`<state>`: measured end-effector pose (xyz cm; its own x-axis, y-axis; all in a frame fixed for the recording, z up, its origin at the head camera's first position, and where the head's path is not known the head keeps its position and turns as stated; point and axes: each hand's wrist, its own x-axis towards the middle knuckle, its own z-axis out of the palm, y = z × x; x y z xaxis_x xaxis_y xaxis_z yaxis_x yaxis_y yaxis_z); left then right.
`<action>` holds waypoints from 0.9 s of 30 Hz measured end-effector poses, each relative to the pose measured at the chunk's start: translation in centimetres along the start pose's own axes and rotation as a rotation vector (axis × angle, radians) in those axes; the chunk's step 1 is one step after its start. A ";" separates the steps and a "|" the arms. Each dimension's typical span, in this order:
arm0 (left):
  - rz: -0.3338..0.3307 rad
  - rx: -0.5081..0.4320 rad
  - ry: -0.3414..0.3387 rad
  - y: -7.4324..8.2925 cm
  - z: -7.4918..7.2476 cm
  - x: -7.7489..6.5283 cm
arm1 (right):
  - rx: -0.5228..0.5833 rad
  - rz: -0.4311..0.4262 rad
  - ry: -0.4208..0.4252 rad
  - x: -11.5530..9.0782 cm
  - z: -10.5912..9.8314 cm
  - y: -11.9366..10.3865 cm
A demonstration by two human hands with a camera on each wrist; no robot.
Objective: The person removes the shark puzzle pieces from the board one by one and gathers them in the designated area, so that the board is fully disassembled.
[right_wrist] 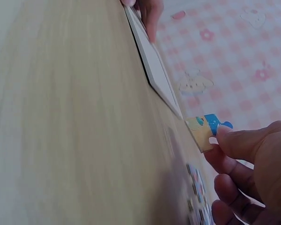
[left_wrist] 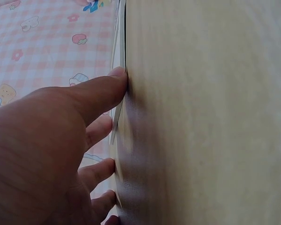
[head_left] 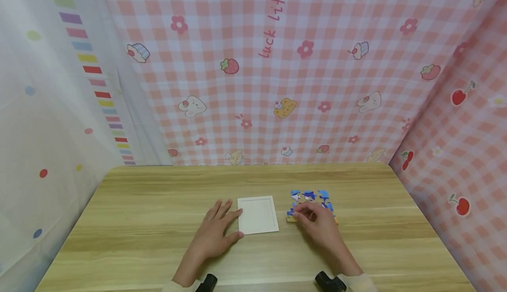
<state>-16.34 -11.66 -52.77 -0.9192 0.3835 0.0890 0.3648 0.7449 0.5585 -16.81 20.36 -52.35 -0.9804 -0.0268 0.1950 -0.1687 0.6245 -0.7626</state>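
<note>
A square white puzzle tray [head_left: 258, 215] with a raised rim lies flat on the table. My left hand [head_left: 214, 232] rests at its left side, thumb and index finger touching the rim, the other fingers spread on the wood. To the right of the tray, my right hand [head_left: 321, 226] pinches a jigsaw piece [right_wrist: 200, 130] between thumb and index finger. That piece is yellow and blue with a rounded tab, and is held above the table. Several blue jigsaw pieces [head_left: 310, 195] lie in rows just beyond and under my right hand, which hides some of them.
The wooden table [head_left: 150, 204] runs back to a pink checked curtain [head_left: 253, 85]. Another checked curtain [head_left: 467, 151] hangs at the right, and a white dotted one [head_left: 51, 129] at the left.
</note>
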 end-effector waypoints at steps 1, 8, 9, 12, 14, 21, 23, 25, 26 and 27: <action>-0.006 0.001 -0.005 0.1 0.0 0.0 | 0.000 -0.001 0.000 0.0 -0.2 0.2; -0.038 0.012 -0.035 0.3 -0.2 0.1 | -0.067 -0.001 -0.024 -0.3 -1.1 1.2; -0.037 0.011 -0.034 0.2 -0.2 0.1 | -0.079 -0.002 -0.026 -0.4 -1.2 1.3; -0.031 0.002 -0.021 0.1 -0.1 0.0 | -0.115 -0.021 -0.017 -0.4 -1.3 1.5; -0.015 0.000 -0.004 -0.1 0.1 0.0 | -0.131 -0.033 -0.007 -0.4 -1.2 1.6; 0.018 0.002 0.014 -0.4 0.4 0.0 | -0.203 -0.083 0.005 -0.2 -1.0 1.8; -0.003 0.001 -0.001 -0.3 0.3 0.1 | -0.218 -0.083 -0.003 -0.1 -1.0 1.7; -0.014 0.000 -0.011 -0.2 0.2 0.1 | -0.226 -0.074 -0.014 0.0 -1.1 1.6; -0.014 0.005 -0.011 -0.2 0.2 0.1 | -0.232 -0.071 -0.017 0.1 -1.2 1.6; -0.013 0.006 -0.011 -0.2 0.2 0.1 | -0.237 -0.068 -0.021 0.1 -1.2 1.5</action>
<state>-16.42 -11.67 -53.04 -0.9224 0.3793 0.0724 0.3534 0.7535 0.5545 -17.09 22.26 -52.70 -0.9699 -0.0902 0.2263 -0.2089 0.7860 -0.5819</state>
